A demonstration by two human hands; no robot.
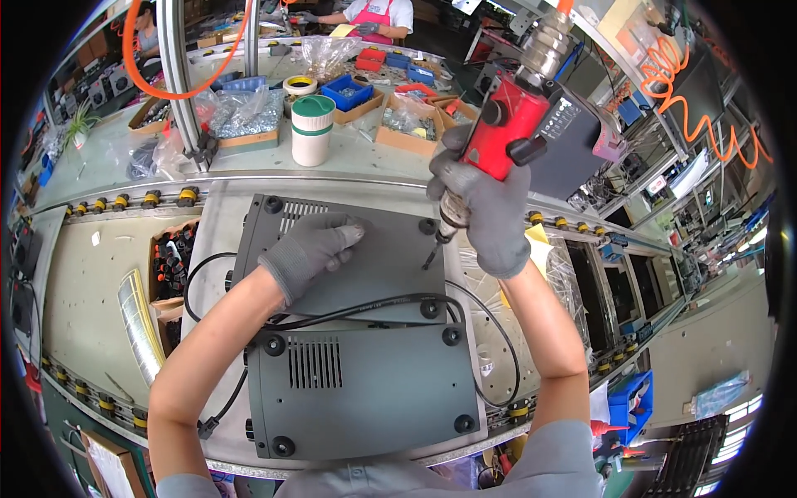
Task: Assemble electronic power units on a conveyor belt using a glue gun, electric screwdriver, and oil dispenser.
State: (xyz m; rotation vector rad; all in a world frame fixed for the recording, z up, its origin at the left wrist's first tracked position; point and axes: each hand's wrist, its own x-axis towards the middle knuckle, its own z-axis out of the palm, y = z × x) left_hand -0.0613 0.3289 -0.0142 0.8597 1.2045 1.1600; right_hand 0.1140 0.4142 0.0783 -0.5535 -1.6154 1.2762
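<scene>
My right hand (496, 212), in a grey glove, grips a red air screwdriver (508, 124). Its bit slants down over the right part of the far dark grey metal case (386, 257); whether the tip touches cannot be told. Over the same case, left of its middle, is my gloved left hand (311, 253), fingers curled and thumb pressed in; anything inside them is hidden. Closer to me lies a second dark grey case (398, 386), with vent slots and round black feet facing up. A black power cable (357, 311) runs between the two cases.
A roller conveyor edge (116, 202) passes behind the cases. On the bench beyond stand a green-lidded white cup (312, 137), a blue bin (347, 91) and bagged small parts (245, 116). An orange coiled hose (664, 75) hangs at right. Another person (386, 17) works at the back.
</scene>
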